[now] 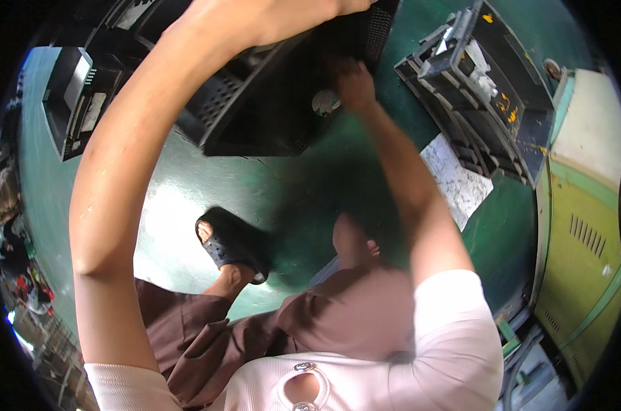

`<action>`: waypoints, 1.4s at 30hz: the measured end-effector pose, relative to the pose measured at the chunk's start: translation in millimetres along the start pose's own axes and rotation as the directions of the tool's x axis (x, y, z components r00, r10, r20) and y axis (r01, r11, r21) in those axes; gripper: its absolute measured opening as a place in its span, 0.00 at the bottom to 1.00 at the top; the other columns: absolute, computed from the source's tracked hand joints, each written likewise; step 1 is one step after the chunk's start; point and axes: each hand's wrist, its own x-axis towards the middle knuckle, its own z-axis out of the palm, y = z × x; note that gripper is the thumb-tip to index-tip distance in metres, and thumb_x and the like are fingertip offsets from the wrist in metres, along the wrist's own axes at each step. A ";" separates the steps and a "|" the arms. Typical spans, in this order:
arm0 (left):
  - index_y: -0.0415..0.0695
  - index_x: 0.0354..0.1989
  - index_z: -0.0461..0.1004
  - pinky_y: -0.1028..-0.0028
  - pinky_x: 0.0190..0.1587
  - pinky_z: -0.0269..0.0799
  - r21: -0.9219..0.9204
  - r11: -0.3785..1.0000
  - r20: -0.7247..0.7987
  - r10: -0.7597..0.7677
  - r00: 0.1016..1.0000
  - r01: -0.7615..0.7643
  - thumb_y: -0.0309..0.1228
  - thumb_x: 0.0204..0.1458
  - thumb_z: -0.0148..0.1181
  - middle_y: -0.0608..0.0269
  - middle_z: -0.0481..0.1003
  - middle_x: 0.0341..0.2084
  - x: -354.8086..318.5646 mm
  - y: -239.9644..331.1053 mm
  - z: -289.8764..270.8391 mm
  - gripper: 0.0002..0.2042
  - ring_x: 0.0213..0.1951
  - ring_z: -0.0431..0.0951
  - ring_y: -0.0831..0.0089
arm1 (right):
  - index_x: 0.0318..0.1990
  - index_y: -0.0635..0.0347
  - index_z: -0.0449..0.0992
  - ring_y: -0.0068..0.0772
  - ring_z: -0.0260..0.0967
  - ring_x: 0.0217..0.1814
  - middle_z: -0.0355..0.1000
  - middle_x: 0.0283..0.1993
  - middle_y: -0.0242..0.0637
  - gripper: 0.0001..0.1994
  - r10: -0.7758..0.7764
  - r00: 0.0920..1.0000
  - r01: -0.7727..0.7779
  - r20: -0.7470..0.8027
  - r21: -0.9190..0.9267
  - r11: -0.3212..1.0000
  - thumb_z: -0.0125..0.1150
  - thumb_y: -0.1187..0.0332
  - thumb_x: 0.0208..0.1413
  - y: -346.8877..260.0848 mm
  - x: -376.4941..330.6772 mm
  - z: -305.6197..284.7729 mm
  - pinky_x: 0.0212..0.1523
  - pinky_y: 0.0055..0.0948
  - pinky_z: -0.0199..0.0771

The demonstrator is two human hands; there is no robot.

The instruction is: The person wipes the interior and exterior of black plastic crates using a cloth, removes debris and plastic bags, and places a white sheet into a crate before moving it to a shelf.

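Note:
A large black plastic crate (256, 130) with perforated sides is in front of me at the top of the view. My left hand (283, 17) reaches across its upper part; the top edge of the picture cuts off some of the hand, and its grip is not clear. Inside or against the dark crate is my right hand (355, 83), its fingers smeared by motion and partly lost in shadow. Close to those fingers shows a round, pale patch (325, 103), whose kind I cannot make out.
Another black crate (454, 82) with yellow marks and white scraps stands at the right, near a patterned white sheet (454, 178) on the green floor (290, 185). A yellow-green cabinet (585, 233) lines the far right. More black crates (67, 103) are at upper left.

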 end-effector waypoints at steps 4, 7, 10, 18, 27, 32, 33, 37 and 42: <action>0.36 0.44 0.74 0.70 0.38 0.74 -0.088 0.995 0.010 0.055 0.998 -0.054 0.35 0.43 0.61 0.43 0.77 0.29 -6.8 8.2 -2.4 0.20 0.31 0.80 0.58 | 0.44 0.59 0.74 0.41 0.63 0.52 0.71 0.46 0.37 0.21 0.118 0.926 -0.166 0.359 0.106 0.980 0.58 0.67 0.37 -92.3 -27.9 -5.5 0.54 0.41 0.60; 0.34 0.42 0.74 0.71 0.38 0.74 -0.190 0.978 0.082 -0.073 0.994 0.087 0.33 0.42 0.62 0.43 0.77 0.29 8.4 1.2 -4.5 0.20 0.30 0.80 0.58 | 0.28 0.57 0.79 0.40 0.64 0.52 0.72 0.44 0.35 0.10 -0.114 0.993 0.092 0.005 0.558 0.824 0.56 0.72 0.34 -117.5 -62.7 -24.8 0.53 0.40 0.63; 0.32 0.42 0.74 0.70 0.36 0.75 -0.044 0.999 -0.112 0.011 0.994 -0.016 0.31 0.41 0.63 0.43 0.76 0.29 3.9 3.5 13.6 0.19 0.31 0.80 0.57 | 0.35 0.52 0.79 0.35 0.65 0.50 0.72 0.45 0.31 0.12 -0.322 0.916 0.232 0.238 0.338 0.912 0.55 0.71 0.39 -63.5 -32.3 -23.6 0.51 0.38 0.64; 0.32 0.39 0.75 0.70 0.33 0.75 -0.015 0.975 -0.220 0.212 0.952 -0.221 0.28 0.40 0.62 0.45 0.77 0.29 6.5 -2.0 27.2 0.17 0.29 0.79 0.56 | 0.33 0.55 0.77 0.40 0.66 0.45 0.72 0.45 0.34 0.10 0.241 0.970 -0.220 -0.012 0.370 0.903 0.55 0.72 0.39 -79.2 -23.4 6.7 0.45 0.35 0.67; 0.47 0.63 0.56 0.67 0.56 0.66 -0.150 0.970 -0.475 -0.239 0.847 0.190 0.35 0.61 0.41 0.53 0.69 0.51 -74.4 -88.5 -27.3 0.21 0.52 0.72 0.64 | 0.40 0.53 0.77 0.35 0.63 0.52 0.71 0.45 0.27 0.20 -0.215 0.971 0.129 0.101 0.535 0.835 0.63 0.73 0.31 -77.0 -44.2 -17.5 0.54 0.31 0.65; 0.42 0.62 0.54 0.67 0.62 0.52 -0.030 0.838 0.364 -0.498 0.787 0.544 0.42 0.36 0.73 0.53 0.58 0.59 -221.8 -105.7 107.9 0.45 0.62 0.56 0.59 | 0.43 0.48 0.76 0.40 0.63 0.55 0.71 0.47 0.33 0.20 -0.138 0.984 0.025 0.109 0.688 0.725 0.62 0.71 0.35 -90.0 -27.0 -27.8 0.55 0.35 0.65; 0.42 0.60 0.59 0.67 0.60 0.56 -0.141 0.725 0.528 -0.521 0.671 0.674 0.47 0.36 0.72 0.54 0.64 0.55 -200.9 -93.0 123.7 0.43 0.59 0.61 0.62 | 0.43 0.49 0.76 0.41 0.63 0.55 0.71 0.47 0.34 0.19 -0.075 0.987 -0.042 0.138 0.693 0.720 0.61 0.71 0.37 -99.2 -32.2 -30.9 0.54 0.35 0.66; 0.41 0.60 0.60 0.60 0.59 0.56 -0.385 0.875 -0.290 -0.417 0.862 0.294 0.48 0.31 0.71 0.43 0.63 0.54 -174.2 -88.7 162.8 0.45 0.59 0.60 0.51 | 0.44 0.54 0.75 0.47 0.66 0.51 0.71 0.47 0.41 0.17 -0.119 0.979 -0.075 0.165 0.836 0.544 0.57 0.71 0.43 -121.2 -19.6 -65.1 0.53 0.39 0.66; 0.52 0.59 0.64 0.56 0.61 0.54 -0.060 0.931 -0.411 -0.353 0.841 0.361 0.49 0.28 0.69 0.34 0.57 0.58 -110.4 -38.0 66.3 0.42 0.61 0.56 0.44 | 0.37 0.58 0.74 0.50 0.69 0.45 0.72 0.40 0.45 0.13 -0.036 0.974 -0.184 0.223 0.877 0.445 0.58 0.70 0.40 -121.2 19.1 -121.7 0.44 0.44 0.71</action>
